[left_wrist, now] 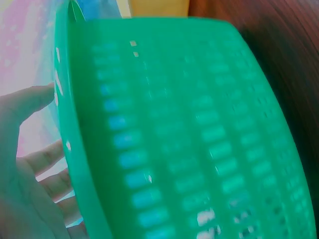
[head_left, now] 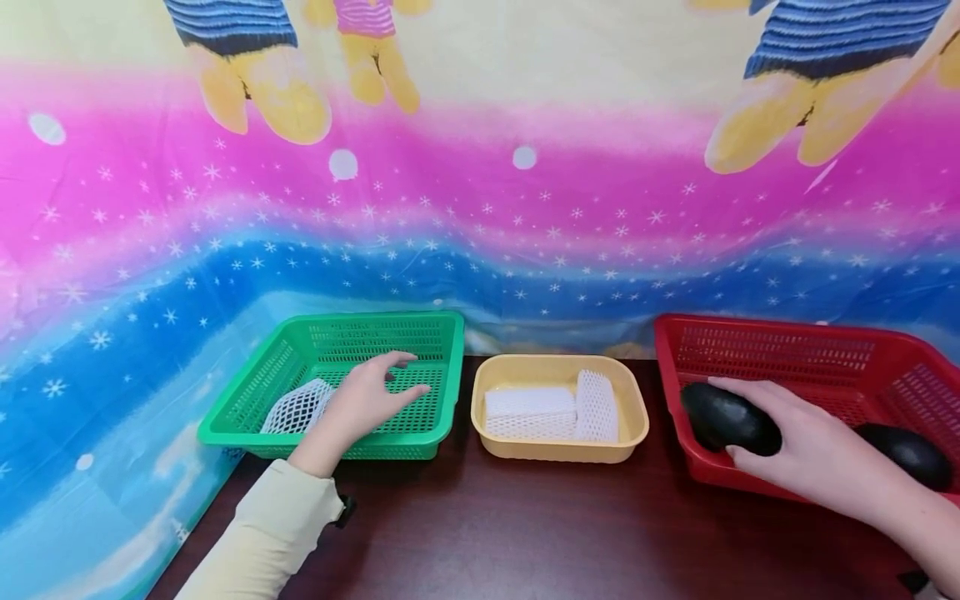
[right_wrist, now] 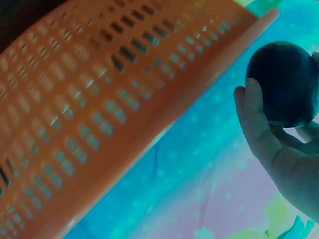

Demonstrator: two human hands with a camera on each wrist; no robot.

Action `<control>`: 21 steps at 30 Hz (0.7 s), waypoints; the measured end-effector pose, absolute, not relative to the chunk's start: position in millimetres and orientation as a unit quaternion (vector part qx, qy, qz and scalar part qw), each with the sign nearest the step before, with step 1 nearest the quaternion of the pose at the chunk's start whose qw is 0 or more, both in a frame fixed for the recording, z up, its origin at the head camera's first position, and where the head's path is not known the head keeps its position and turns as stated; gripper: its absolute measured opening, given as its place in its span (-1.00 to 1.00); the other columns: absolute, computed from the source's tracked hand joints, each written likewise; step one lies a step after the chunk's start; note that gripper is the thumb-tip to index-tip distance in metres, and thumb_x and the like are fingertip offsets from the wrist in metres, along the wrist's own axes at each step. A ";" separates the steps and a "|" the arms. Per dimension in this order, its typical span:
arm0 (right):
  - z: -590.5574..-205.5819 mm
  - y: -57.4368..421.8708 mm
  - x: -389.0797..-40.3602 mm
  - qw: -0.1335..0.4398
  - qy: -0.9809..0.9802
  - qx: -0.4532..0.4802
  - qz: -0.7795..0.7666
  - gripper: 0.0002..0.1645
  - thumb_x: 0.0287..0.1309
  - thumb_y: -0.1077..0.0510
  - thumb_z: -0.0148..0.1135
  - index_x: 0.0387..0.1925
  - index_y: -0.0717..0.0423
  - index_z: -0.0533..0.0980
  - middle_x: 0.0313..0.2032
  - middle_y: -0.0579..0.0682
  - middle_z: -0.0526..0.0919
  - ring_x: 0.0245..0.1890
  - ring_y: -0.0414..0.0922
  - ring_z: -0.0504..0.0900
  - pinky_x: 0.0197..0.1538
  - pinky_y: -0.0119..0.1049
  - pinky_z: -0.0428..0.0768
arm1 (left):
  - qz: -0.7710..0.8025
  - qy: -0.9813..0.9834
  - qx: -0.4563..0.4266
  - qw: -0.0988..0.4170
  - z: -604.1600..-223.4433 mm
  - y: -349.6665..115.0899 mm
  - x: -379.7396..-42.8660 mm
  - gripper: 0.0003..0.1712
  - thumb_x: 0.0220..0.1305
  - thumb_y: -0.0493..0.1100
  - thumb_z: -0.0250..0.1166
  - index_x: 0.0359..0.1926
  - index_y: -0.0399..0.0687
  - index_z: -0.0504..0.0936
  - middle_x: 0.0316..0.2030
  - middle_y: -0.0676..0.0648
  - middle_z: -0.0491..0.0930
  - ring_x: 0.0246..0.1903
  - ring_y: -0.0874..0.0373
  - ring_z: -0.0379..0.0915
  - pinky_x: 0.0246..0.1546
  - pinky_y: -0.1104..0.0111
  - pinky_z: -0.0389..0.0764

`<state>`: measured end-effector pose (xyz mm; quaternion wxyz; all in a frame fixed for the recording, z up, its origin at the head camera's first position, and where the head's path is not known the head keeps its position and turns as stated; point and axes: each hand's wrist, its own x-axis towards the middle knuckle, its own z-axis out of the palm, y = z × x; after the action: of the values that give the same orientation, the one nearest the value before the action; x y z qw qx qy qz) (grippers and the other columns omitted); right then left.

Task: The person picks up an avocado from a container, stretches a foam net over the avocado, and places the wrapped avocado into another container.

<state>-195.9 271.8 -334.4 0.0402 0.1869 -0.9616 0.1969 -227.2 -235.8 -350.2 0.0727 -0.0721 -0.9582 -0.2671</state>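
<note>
My right hand [head_left: 802,433] grips a glossy black oval fruit [head_left: 729,419] over the near left rim of the red basket [head_left: 765,333]. In the right wrist view, fingers and thumb curl round the fruit [right_wrist: 281,84]. A second black oval fruit [head_left: 907,454] lies in the red basket, partly behind my right forearm. My left hand [head_left: 363,400] hovers over the green basket [head_left: 337,450], fingers and thumb spread, nothing between them. Beneath it in that basket sits a white foam net [head_left: 298,407], partly hidden by the hand.
Between the baskets stands a yellow tray [head_left: 558,450] with folded white foam nets [head_left: 529,410] in it. All three containers stand on a dark wooden table [head_left: 540,525]. Behind them hangs a colourful printed cloth [head_left: 480,183].
</note>
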 end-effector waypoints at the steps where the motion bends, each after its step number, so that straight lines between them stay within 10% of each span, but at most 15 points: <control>1: -335.8 268.6 -194.4 0.046 -0.959 0.193 0.200 -0.01 0.02 -0.01 0.60 0.43 0.09 0.34 0.21 0.34 0.45 0.03 0.29 0.52 -0.30 0.14 0.66 | -0.269 -0.957 -0.077 0.072 -350.5 -232.2 -227.1 -0.32 0.31 0.16 0.41 0.33 -0.05 0.55 0.25 -0.17 0.56 0.15 -0.18 0.53 0.06 -0.09 0.57; 21: -347.2 230.5 -179.7 0.031 -0.935 0.264 0.233 -0.05 -0.04 0.04 0.63 0.41 -0.16 0.40 0.13 0.05 0.55 -0.07 -0.02 0.57 -0.34 -0.18 0.64 | -0.338 -0.932 -0.126 0.032 -346.8 -186.3 -232.5 -0.21 0.31 0.09 0.44 0.48 0.10 0.37 0.23 -0.10 0.55 0.12 -0.05 0.53 -0.06 0.07 0.65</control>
<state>-179.7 230.5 -347.2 0.0315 0.2636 -0.9355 0.2332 -232.5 -186.3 -346.8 0.0325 -0.1263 -0.9321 -0.3379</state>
